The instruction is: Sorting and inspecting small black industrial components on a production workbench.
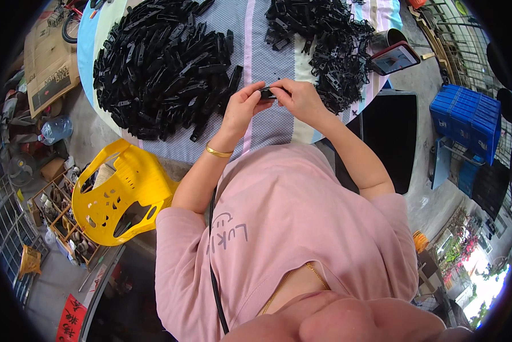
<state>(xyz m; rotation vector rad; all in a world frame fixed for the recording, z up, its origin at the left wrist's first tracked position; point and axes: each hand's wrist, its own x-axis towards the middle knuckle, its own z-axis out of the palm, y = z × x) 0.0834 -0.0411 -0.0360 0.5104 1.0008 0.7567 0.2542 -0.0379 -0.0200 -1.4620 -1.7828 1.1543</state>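
Pink shirt [301, 228] fills the lower view, soft cloth with pale lettering on the chest and a thin gold chain at the neckline. Beyond it both forearms reach up to a small black plastic part [267, 93], held over the worktop [267, 128] between the two hands. Left hand [243, 106] has its fingers pinched together on the part's left end; right hand [297, 98] clamps its fingers on the right end. How the part is shaped is hard to tell, since the fingers cover most of it. A gold bangle [218, 152] circles the left wrist.

Dotted grey cloth with pastel stripes covers the worktop. Left of the hands lies a big heap of long black clips [165, 62], glossy and stacked loosely; to the right a tangled pile of smaller black pieces [324, 40]. A phone [394, 57] in a red case lies at the worktop's right edge. A yellow plastic chair [125, 191] with slotted back stands lower left. Flattened brown cardboard [48, 62] with dark print lies upper left, a red paper sign [70, 319] lower left, blue crates [467, 117] at right.
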